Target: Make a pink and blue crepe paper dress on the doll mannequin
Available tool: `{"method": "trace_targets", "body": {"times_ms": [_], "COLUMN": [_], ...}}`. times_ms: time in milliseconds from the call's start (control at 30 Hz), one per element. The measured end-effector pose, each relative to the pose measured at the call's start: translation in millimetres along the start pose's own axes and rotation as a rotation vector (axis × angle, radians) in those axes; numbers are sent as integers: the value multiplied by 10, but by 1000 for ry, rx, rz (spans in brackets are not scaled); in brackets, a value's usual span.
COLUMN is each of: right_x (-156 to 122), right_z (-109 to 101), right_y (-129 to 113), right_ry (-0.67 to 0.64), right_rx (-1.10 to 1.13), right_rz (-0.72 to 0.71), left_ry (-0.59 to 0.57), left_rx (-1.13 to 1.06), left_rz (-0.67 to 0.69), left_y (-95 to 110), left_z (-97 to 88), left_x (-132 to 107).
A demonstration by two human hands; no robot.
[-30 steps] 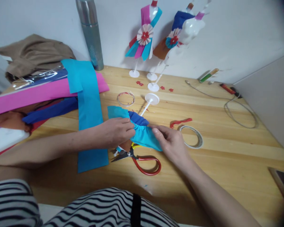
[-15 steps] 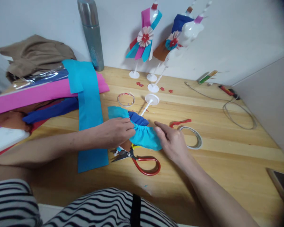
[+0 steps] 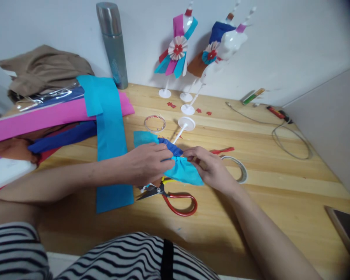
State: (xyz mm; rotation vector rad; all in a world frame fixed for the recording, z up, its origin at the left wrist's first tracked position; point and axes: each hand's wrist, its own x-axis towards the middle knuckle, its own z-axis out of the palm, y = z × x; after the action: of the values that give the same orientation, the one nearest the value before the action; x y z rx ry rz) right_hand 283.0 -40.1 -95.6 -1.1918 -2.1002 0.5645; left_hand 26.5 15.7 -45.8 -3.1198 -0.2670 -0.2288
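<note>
A small white mannequin on a stand [image 3: 183, 127] lies on the wooden table [image 3: 251, 202], wrapped in gathered turquoise crepe paper [image 3: 184, 172] over a dark blue strip [image 3: 169, 146]. My left hand [image 3: 147, 163] is closed on the gathered paper at the figure's waist. My right hand [image 3: 210, 168] pinches the same turquoise paper from the right, fingertips almost meeting the left hand's. Red-handled scissors [image 3: 175, 199] lie just below both hands.
Sheets of turquoise [image 3: 109, 132], pink [image 3: 46, 116] and blue crepe paper lie at the left. Three dressed mannequins [image 3: 177, 50] and a metal flask [image 3: 112, 42] stand at the wall. Tape rolls [image 3: 239, 168], a cable [image 3: 291, 140] and a tablet corner [image 3: 345, 227] are on the right.
My right hand has slid left along the turquoise paper and closed into a pinch beside my left hand. The left hand has held its grip.
</note>
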Motion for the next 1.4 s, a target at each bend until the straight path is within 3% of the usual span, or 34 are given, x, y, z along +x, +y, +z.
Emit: {"method": "trace_targets", "body": {"times_ms": [267, 400, 533, 667, 800, 900, 1100, 1267, 1400], "right_x": [-8, -3, 2, 3, 1, 0, 16, 11, -17], "right_z": [35, 2, -29, 7, 119, 197, 224, 177, 148], "right_y": [-100, -120, -162, -198, -192, -173, -180, -176, -97], "right_ry": [51, 100, 59, 4, -16, -9, -1, -13, 44], "right_rx": [81, -4, 0, 66, 102, 143, 136, 160, 133], "right_rz": [116, 145, 205, 179, 209, 276, 283, 240, 285], "left_ry": [-14, -63, -95, 2, 164, 206, 131, -12, 1], "left_rx": [60, -72, -288, -425, -514, -589, -534, -290, -89], "left_rz": [-37, -234, -480, -545, -544, -552, -488, -261, -127], "left_y": [91, 17, -79, -134, -146, -148, -155, -18, 187], "left_z": [67, 23, -57, -42, 18, 44, 39, 25, 22], "left_x": [252, 334, 377, 366, 308, 268, 245, 161, 6]}}
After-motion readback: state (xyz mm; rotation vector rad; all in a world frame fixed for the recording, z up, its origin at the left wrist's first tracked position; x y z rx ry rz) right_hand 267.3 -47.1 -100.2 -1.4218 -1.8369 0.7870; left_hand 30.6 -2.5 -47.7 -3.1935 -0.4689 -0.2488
